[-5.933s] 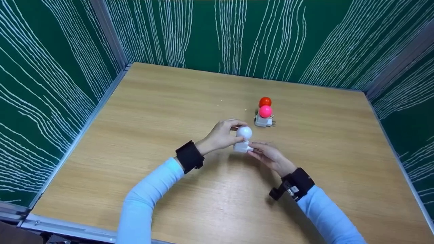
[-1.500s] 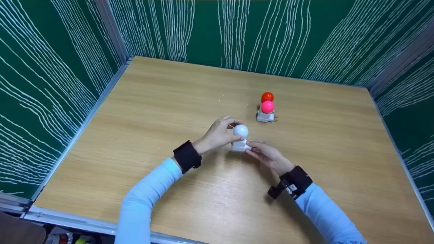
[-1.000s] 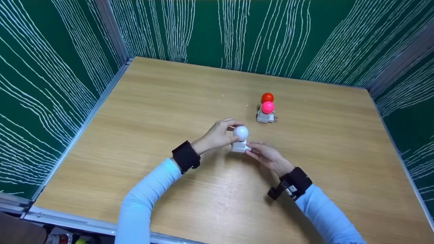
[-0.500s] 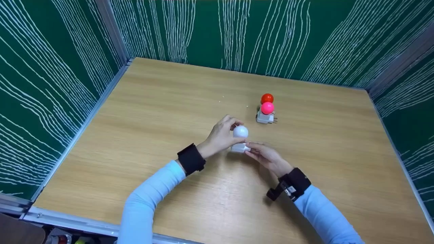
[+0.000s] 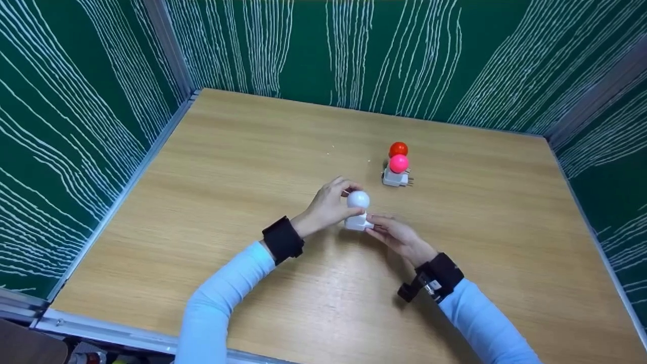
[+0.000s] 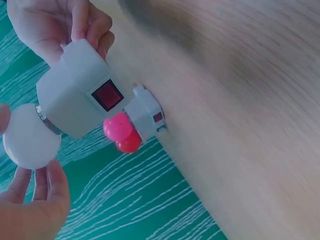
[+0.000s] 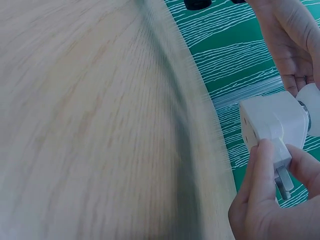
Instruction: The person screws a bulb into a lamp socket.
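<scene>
A round white light bulb stands in a white plug-in lamp socket, over the middle of the table. My left hand holds the bulb between thumb and fingers. A strip of its metal collar shows at the socket's mouth in the left wrist view. My right hand grips the socket by its plug end; metal prongs stick out past the fingers in the right wrist view. A dark red square switch is on one socket face. The socket's underside sits close over the table.
Beyond my hands, a pink bulb and a red bulb stand in similar white sockets, one behind the other. Green walls with white streaks enclose the wooden table at the back and sides.
The left thumb and fingers have shifted round the bulb, the thumb sitting lower by its neck than a second ago. The right hand stays at the plug end; bulb and socket remain nearly in place.
</scene>
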{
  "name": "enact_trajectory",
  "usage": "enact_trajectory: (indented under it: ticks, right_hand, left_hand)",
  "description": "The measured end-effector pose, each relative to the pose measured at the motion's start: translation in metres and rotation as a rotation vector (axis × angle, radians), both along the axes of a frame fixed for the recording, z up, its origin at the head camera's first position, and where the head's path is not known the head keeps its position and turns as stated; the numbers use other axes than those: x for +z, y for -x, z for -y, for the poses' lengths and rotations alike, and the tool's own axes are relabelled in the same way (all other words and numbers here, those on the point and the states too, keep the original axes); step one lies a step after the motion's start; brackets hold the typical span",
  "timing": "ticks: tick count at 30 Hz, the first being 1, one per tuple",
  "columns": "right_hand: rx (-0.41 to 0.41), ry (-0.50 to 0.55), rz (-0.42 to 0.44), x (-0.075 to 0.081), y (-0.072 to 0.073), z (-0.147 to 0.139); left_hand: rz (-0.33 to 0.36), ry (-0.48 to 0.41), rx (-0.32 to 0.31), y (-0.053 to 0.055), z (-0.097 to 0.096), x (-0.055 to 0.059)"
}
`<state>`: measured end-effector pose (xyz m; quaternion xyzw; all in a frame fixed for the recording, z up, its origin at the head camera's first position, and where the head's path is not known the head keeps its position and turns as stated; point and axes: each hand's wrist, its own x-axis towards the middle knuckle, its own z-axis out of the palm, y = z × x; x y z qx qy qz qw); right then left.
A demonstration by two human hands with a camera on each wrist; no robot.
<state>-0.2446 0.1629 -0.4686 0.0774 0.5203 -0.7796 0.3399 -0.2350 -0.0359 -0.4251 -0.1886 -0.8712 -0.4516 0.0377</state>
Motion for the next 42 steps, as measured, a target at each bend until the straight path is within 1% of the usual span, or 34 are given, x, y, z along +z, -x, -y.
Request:
enact_trajectory:
  ticks: [4,7,12,16,20,22,24,29,32,36,42]
  right_hand:
    - [-0.009,-0.006,0.008,-0.0004,-0.0008,-0.0006]
    - [-0.011,-0.005,0.017,0.0001,-0.0019,-0.0006]
    - [0.013,0.011,0.01,-0.0015,-0.0032,-0.0012]
    - [0.014,0.03,0.009,-0.0034,-0.003,-0.0008]
    - [-0.009,0.023,0.015,-0.0042,-0.0024,0.0003]
    - [-0.017,0.019,0.016,-0.004,-0.002,0.0008]
    - [-0.018,0.023,0.022,-0.0035,-0.0015,0.0011]
    - [-0.021,0.033,0.032,-0.0012,-0.0013,0.0015]
    - [-0.006,0.034,0.018,-0.0016,-0.0007,0.0027]
    - [0.018,0.035,0.005,-0.003,0.0004,0.0051]
    - [0.026,0.027,0.004,-0.0047,0.001,0.0067]
  left_hand:
    - [0.024,-0.012,-0.026,0.0002,0.0018,-0.0011]
    - [0.03,-0.025,-0.066,0.0,0.0032,-0.0018]
    - [0.031,-0.048,-0.124,-0.0004,0.0043,-0.0028]
    - [0.03,-0.049,-0.137,0.0007,0.0043,-0.0038]
    - [0.018,-0.046,-0.142,0.0012,0.0041,-0.0042]
    - [0.013,-0.044,-0.133,0.0006,0.004,-0.0042]
    - [-0.003,-0.036,-0.11,-0.0002,0.0036,-0.0042]
    - [-0.048,-0.005,-0.009,-0.003,0.0004,-0.0026]
    - [-0.051,0.009,0.032,-0.0043,-0.0012,-0.0008]
    - [-0.047,0.026,0.044,-0.0047,-0.0015,0.0008]
    - [-0.038,0.025,0.026,-0.004,0.0012,-0.0007]
